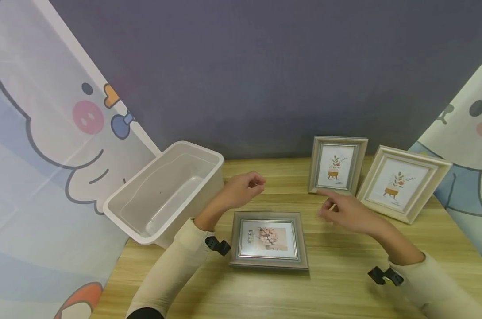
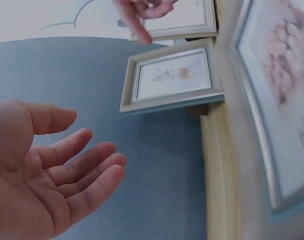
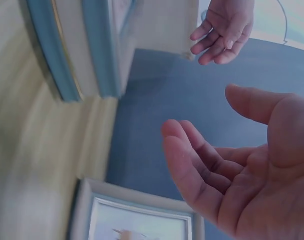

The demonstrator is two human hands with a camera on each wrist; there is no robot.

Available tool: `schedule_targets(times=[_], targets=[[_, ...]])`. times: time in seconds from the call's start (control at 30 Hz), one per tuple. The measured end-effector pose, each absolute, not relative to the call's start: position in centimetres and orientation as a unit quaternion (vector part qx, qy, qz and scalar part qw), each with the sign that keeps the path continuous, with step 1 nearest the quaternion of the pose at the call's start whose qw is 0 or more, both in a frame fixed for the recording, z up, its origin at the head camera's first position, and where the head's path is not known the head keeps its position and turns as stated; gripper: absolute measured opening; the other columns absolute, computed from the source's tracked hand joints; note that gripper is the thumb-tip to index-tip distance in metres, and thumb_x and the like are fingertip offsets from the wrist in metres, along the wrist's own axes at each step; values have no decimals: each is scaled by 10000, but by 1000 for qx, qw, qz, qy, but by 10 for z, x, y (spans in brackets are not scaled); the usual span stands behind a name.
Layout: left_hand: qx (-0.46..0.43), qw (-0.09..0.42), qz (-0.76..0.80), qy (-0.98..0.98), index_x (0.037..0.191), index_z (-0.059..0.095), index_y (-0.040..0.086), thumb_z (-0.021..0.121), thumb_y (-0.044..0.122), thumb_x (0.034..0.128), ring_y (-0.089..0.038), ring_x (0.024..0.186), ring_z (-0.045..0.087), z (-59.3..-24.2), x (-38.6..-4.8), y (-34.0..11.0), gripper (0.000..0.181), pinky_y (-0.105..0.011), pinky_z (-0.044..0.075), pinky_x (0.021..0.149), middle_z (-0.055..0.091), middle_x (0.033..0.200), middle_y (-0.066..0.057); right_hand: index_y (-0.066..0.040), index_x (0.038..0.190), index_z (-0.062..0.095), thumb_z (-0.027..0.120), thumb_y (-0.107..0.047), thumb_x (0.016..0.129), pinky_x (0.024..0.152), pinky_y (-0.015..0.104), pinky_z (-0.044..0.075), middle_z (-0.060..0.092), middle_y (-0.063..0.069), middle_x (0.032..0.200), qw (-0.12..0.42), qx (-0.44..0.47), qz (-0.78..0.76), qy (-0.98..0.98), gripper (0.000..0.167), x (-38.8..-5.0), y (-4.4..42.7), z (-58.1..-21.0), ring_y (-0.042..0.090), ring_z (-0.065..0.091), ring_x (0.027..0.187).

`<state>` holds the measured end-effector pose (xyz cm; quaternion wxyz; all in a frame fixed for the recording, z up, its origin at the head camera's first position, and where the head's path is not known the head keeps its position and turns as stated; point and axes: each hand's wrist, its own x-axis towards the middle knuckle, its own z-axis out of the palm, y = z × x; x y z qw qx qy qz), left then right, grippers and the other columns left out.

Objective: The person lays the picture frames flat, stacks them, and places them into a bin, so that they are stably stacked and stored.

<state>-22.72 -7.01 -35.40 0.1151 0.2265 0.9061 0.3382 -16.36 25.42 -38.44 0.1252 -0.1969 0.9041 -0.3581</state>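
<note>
My left hand [image 1: 241, 191] hovers above the table between the storage bin and the lying picture frame, its fingers loosely bent and holding nothing. A picture frame [image 1: 234, 241] with a photo of pink flowers lies face up below it. My right hand [image 1: 346, 212] is in the air in front of two standing picture frames, palm inward and holding nothing. The nearer-to-centre standing frame [image 1: 356, 166] is grey-beige with a potted-plant print. Leaning beside it is a cream frame [image 1: 424, 195] with a similar print. In the right wrist view the fingers [image 3: 192, 175] are relaxed around nothing.
An off-white plastic bin [image 1: 209, 190] stands at the left of the wooden table [image 1: 264, 297]; nothing is seen inside it. A dark grey panel [image 1: 264, 79] rises behind the table. Cartoon-printed sheets [image 1: 33, 199] flank both sides.
</note>
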Motion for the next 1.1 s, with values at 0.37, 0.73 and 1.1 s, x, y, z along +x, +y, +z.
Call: schedule_targets(times=[0.37, 0.73, 1.1], targets=[[227, 146, 358, 894, 1422, 534, 110, 581, 287, 1029, -263, 1293, 606, -343, -251, -23, 433, -413, 527, 1039, 604, 1427, -75, 26, 1479, 460, 598, -261, 1036, 813, 459, 571, 694, 173, 1184, 24, -176, -302, 937, 545, -196, 270, -347, 309, 698, 1020], [161, 176, 435, 868, 1458, 487, 100, 643, 274, 1010, -279, 1275, 598, -381, -283, 21, 506, -414, 537, 1013, 579, 1442, -101, 58, 1394, 547, 594, -214, 1023, 887, 643, 480, 499, 357, 1375, -92, -141, -254, 953, 462, -234, 289, -329, 504, 561, 1159], [167, 171, 429, 871, 1461, 481, 44, 658, 255, 986, -276, 1287, 593, -397, -301, 59, 549, -373, 531, 1016, 587, 1432, -125, 91, 1323, 587, 592, -126, 998, 1073, 694, 339, 509, 373, 1343, -140, -115, -205, 962, 390, -271, 302, -338, 533, 436, 1277]])
